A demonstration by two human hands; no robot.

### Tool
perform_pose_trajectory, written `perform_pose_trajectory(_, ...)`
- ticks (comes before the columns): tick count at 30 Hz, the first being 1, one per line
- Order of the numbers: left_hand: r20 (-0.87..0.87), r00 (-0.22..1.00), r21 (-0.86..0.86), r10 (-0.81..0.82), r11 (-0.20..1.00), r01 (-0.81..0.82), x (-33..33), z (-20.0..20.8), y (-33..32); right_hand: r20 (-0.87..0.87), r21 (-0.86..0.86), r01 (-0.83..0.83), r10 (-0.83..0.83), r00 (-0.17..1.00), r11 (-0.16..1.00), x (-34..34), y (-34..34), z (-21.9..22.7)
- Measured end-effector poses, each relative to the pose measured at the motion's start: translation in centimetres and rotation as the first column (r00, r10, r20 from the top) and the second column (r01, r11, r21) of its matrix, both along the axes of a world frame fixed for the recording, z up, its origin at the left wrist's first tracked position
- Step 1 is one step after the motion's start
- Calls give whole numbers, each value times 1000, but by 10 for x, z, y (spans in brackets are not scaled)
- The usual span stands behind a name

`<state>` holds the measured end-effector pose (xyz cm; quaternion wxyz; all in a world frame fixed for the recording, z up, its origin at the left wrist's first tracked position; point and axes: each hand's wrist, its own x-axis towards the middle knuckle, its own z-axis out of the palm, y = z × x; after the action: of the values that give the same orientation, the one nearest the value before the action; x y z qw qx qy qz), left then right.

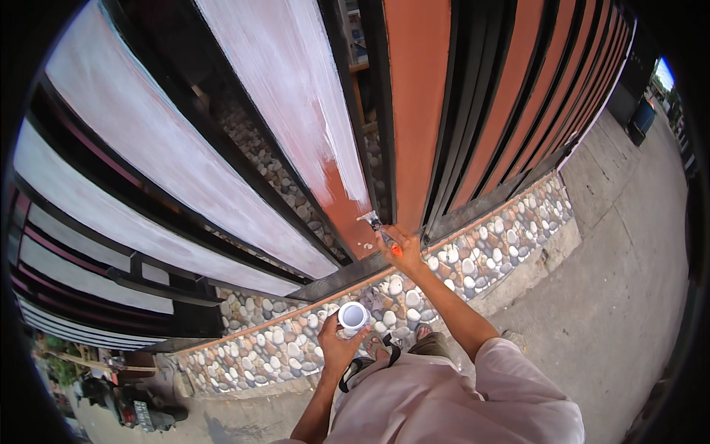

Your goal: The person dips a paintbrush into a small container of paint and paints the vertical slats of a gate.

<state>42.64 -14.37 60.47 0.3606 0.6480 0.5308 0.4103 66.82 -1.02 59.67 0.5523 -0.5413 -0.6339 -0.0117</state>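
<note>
My right hand grips the handle of a paintbrush, its white-coated bristles against the lower right side of a fence slat. White paint covers that slat's upper part and runs down its right edge; bare orange-brown shows at the bottom, with a few white spots. Lower down, my left hand is wrapped round a white cup, held upright in front of my body. The cup's inside looks pale, and how full it is I cannot tell.
Slats to the left are white, those to the right orange-brown, between black bars. A pebbled ledge runs under the fence, with a grey rag on it. A motorbike is parked at the lower left; concrete pavement lies to the right.
</note>
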Motion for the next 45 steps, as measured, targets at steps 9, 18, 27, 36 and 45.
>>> perform_pose_trajectory(9, 21, 999, -14, -33, 999, 34, 4, 8, 1, -54, 321, -23, 42, 998, 947, -5, 24, 114)
perform_pose_trajectory(18, 26, 999, -28, -25, 999, 25, -1, -3, 8, -88, 362, 41, -9, 996, 931, -13, 16, 53)
perform_pose_trajectory(27, 55, 993, -110, -102, 988, 108, -5, -6, 13, -375, -305, 107, -222, 900, 946, -21, -28, -123)
perform_pose_trajectory(36, -31, 981, -176, -192, 967, 184, -15, -15, 20, -865, -461, -9, -446, 231, 887, -50, -34, -170)
perform_pose_trajectory(45, 22, 984, -168, -175, 970, 176, -16, -22, 32, -944, -329, 5, -329, -4, 944, -73, -13, -164)
